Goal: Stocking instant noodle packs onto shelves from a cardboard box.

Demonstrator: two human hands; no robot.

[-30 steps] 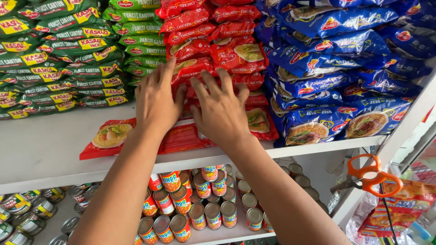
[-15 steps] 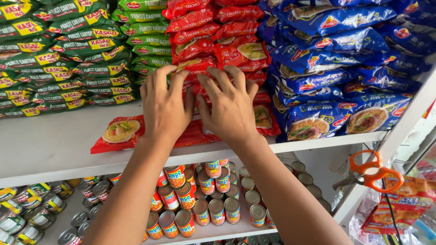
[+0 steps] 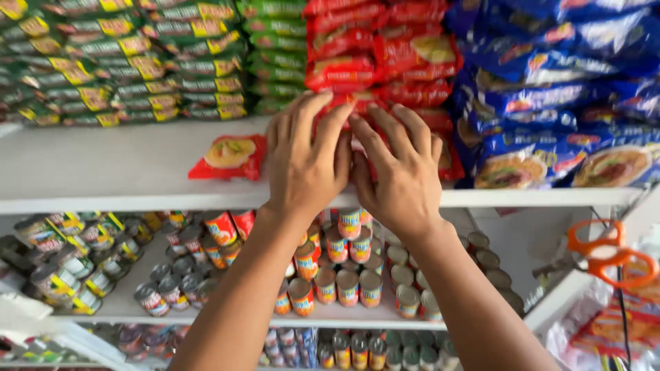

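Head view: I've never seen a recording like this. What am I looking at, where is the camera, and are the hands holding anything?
The camera sits on a person's head and looks down along both bare arms at a white shelf in a shop. The left hand and right hand lie side by side, fingers spread, pressed against a stack of red noodle packets. Neither clearly grips one. One red packet lies flat alone. Green packets are stacked to the left, blue packets to the right. Tin cans fill the shelf below. Orange-handled scissors hang at the right.

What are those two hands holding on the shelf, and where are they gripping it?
Nothing is clearly gripped. The left hand and right hand lie side by side, fingers spread against the stacked red noodle packets; any hold beneath them is hidden.
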